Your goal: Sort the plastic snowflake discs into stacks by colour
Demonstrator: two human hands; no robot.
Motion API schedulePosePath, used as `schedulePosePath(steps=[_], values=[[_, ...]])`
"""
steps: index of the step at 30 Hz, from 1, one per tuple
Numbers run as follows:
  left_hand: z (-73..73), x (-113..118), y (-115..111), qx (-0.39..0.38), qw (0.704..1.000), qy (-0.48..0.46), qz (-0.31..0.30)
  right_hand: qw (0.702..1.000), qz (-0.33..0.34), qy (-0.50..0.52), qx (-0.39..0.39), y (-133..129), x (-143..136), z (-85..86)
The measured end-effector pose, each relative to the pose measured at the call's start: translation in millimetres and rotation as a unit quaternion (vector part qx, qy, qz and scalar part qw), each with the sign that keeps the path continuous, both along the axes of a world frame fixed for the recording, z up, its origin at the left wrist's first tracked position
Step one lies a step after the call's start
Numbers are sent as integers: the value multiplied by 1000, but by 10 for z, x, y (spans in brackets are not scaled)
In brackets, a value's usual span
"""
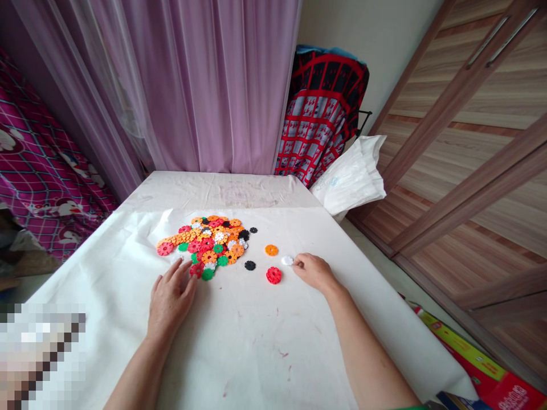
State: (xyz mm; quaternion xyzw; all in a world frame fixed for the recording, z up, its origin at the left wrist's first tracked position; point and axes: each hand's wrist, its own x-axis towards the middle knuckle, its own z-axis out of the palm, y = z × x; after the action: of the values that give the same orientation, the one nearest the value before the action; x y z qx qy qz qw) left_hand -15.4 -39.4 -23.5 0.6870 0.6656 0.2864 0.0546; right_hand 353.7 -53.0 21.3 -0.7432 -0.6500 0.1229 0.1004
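A pile of notched plastic discs [207,245] in orange, red, green, white and black lies left of centre on the table. My left hand [173,293] rests at the near left edge of the pile, fingers spread, with its fingertips at a white piece and a red one. Out to the right, my right hand [314,271] pinches the edge of a white disc [288,261] at the table surface. Beside that disc lie an orange disc [271,250] and a red disc [274,275]. A black disc [250,265] sits between them and the pile.
A white cloth [256,341] covers the table. Purple curtains [222,85] hang behind it, and a white bag [352,176] stands at the back right corner. Wooden cabinets [470,142] and a red and yellow box [478,359] are on the right.
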Motion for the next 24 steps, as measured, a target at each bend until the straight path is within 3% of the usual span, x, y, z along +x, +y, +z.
schedulePosePath(steps=[9,15,19,21,24], values=[[8,-3,-5,-8,1000,-6,4,1000,-10,-13,-1,26,-33,8],[13,17,-11,-16,1000,-2,4,999,-12,-31,9,78,-106,255],[5,24,-12,-17,1000,-1,8,996,84,-3,28,335,-533,417],[3,20,-11,-14,1000,-2,9,988,149,-4,30,502,-834,429],[10,22,-15,-14,1000,1,8,983,181,-25,5,692,-1276,371]])
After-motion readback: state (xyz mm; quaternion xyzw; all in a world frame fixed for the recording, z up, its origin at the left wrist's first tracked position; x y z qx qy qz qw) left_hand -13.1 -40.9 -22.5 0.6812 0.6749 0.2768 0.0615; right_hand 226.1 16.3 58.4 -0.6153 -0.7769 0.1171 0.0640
